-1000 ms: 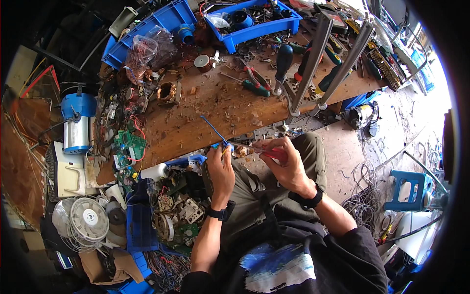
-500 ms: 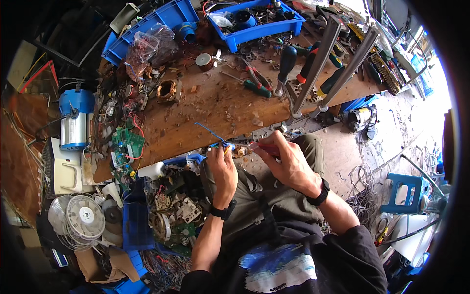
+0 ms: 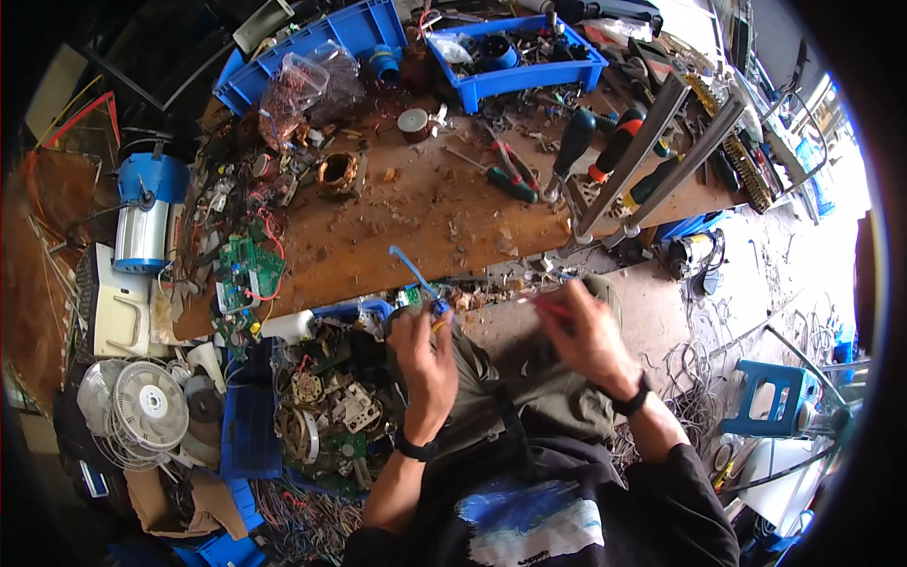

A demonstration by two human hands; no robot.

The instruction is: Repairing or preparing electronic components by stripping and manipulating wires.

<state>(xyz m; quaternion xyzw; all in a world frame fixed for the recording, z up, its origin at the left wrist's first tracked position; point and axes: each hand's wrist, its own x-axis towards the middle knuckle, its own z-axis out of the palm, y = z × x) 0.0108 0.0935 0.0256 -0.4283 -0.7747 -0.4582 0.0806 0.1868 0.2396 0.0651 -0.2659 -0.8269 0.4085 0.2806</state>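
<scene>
My left hand (image 3: 425,364) is closed, pinching a small blue part (image 3: 440,307) with some yellow at its lower side. From that part a blue wire (image 3: 411,267) sticks up toward the workbench (image 3: 378,274). My right hand (image 3: 590,345) is blurred by motion and closed around a red-handled tool (image 3: 550,307). The tool's pale tip points left and stands apart from the blue part; its exact kind is unclear. Both hands are above my lap, just in front of the bench edge.
On the bench lie red-green pliers (image 3: 515,175), a copper coil (image 3: 342,175) and green circuit boards (image 3: 248,272). Two metal posts (image 3: 638,156) rise at the right edge. A blue bin of scrap parts (image 3: 250,425) stands left of me, a blue stool (image 3: 770,397) right.
My right hand has moved right and down, drawing the tool away from the blue part. The left hand keeps its hold, and the blue wire points more steeply upward.
</scene>
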